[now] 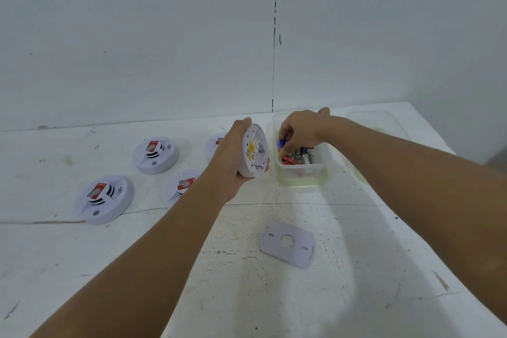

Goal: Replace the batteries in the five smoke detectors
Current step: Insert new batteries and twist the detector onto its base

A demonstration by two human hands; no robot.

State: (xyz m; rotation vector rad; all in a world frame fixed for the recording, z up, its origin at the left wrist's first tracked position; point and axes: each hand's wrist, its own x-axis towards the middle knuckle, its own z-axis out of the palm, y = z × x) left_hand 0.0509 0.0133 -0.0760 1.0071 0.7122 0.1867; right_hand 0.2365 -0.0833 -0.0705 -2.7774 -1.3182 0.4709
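Note:
My left hand (229,162) grips a white round smoke detector (253,149) on its edge, its back with a yellow label turned to the right. My right hand (299,129) reaches into a clear plastic tub (303,175) of batteries (304,155), fingertips pinching a blue one (281,144). The detector's flat white mounting plate (286,244) lies on the table in front. Two smoke detectors (155,155) (105,199) with red stickers lie face up at the left. Two more (183,185) (216,141) are partly hidden behind my left forearm.
The white, scuffed table (247,296) meets a white wall at the back. A clear tub lid (375,123) lies behind my right forearm near the table's right edge.

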